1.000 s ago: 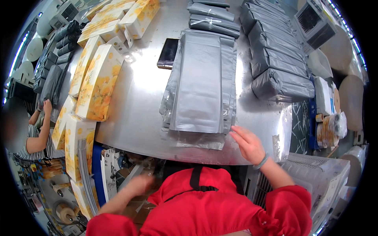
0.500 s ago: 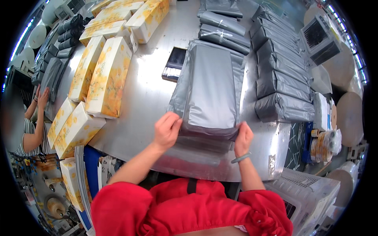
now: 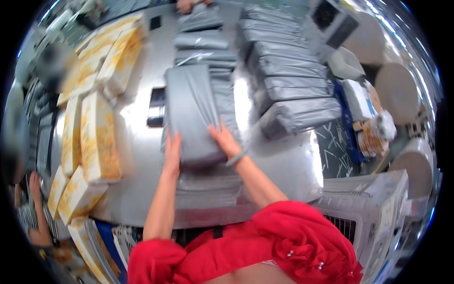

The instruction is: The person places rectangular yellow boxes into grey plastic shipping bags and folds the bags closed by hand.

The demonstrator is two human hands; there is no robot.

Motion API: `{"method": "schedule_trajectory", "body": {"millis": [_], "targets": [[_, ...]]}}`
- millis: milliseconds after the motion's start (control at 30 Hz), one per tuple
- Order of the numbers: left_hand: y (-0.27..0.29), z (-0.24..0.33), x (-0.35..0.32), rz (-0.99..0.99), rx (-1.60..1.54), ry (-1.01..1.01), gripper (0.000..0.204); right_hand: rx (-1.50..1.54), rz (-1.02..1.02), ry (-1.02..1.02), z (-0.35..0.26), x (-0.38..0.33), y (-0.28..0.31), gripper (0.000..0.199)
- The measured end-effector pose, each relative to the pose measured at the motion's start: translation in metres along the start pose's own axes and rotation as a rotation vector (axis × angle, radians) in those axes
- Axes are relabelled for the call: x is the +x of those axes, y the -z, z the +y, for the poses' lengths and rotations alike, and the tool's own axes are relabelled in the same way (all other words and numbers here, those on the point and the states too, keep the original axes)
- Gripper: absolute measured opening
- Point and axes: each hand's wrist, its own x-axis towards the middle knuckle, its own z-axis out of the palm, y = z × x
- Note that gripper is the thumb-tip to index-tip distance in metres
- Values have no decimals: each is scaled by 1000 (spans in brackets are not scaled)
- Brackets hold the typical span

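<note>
A stack of flat grey plastic mailer bags (image 3: 191, 106) lies on the shiny metal table (image 3: 279, 161) in front of me. My left hand (image 3: 172, 152) rests flat on the near left corner of the top bag. My right hand (image 3: 226, 140), with a pale band at the wrist, lies on its near right part, fingers spread. Both hands press on the bag rather than close around it. More flattened grey bags (image 3: 208, 189) stick out under the stack toward the table's near edge.
Filled grey parcels (image 3: 293, 90) are piled at the right and back. Yellow patterned boxes (image 3: 97, 137) line the left side. A dark phone (image 3: 156, 113) lies left of the stack. A white crate (image 3: 373, 208) stands at my right. Another person's arm (image 3: 35, 208) is at far left.
My left hand came up from below the table edge onto the bag stack. My right hand moved from the table's near edge onto the top bag. The view shifted forward over the table.
</note>
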Motion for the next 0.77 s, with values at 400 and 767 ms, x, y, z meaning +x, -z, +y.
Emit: {"method": "schedule_trajectory", "body": {"millis": [400, 767], "targets": [[41, 16, -120, -15, 855, -676, 73, -1592, -17, 390, -143, -164, 210, 79], [187, 164, -34, 638, 1465, 364, 93, -1455, 495, 692, -61, -89, 221, 88]]}}
